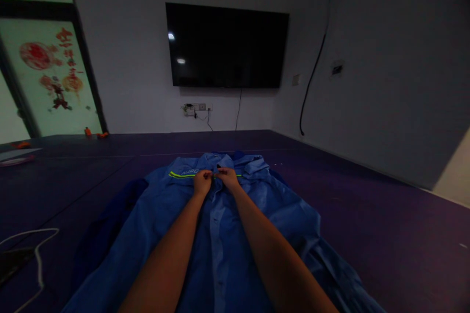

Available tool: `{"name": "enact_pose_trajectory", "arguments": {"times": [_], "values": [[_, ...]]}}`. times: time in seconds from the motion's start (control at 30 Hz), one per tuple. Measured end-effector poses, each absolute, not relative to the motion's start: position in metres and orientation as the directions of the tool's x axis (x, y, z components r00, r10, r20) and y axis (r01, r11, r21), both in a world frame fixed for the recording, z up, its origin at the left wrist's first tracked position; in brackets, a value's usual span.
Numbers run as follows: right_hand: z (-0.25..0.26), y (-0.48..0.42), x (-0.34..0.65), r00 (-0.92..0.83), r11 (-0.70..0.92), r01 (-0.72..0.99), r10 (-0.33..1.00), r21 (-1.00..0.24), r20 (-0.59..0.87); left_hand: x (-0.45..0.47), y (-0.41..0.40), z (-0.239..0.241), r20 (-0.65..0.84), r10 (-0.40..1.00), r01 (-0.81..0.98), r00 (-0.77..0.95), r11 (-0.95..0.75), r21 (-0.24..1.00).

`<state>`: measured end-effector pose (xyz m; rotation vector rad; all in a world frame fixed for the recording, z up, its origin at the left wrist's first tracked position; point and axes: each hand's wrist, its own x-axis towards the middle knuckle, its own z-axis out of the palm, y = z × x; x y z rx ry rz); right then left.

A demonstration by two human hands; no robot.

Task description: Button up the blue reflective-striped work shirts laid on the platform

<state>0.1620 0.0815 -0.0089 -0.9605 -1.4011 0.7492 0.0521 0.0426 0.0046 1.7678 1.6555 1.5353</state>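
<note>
The left forearm (172, 244) and right forearm (271, 234) are bare along all their visible length; both are broad and rounded at the bottom edge, tapering smoothly to narrower wrists (199, 196); the left hand (203, 183) and right hand (228, 177) are ungloved; the fingers' finer details are too small and dim to tell.

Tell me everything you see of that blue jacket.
The blue jacket lies creased, front up, on a dark purple surface, collar at the far end. It looks like cloth, with a yellow-green chest stripe, pale lettering and a buttonhole placket. The left hand and right hand pinch its front opening below the collar. Darker blue cloth shows beneath.
</note>
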Motion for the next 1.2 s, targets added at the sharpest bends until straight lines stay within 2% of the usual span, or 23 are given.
{"name": "enact_pose_trajectory", "arguments": {"times": [0.23,0.8,1.2], "values": [[-0.0080,0.0780,0.1651,0.083,0.403,0.108,0.907,-0.909,0.412,0.0528,0.0429,0.0042,0.469,0.856,0.516,-0.220,-0.306,0.800],[-0.0073,0.0768,0.1627,0.073,0.420,0.056,0.903,-0.906,0.423,0.0540,0.0392,0.0065,0.470,0.854,0.519,-0.222,-0.305,0.798],[-0.0084,0.0782,0.1632,0.044,0.467,0.144,0.878,-0.872,0.477,0.0537,0.0401,0.0050,0.482,0.848,0.509,-0.218,-0.323,0.798]]}}
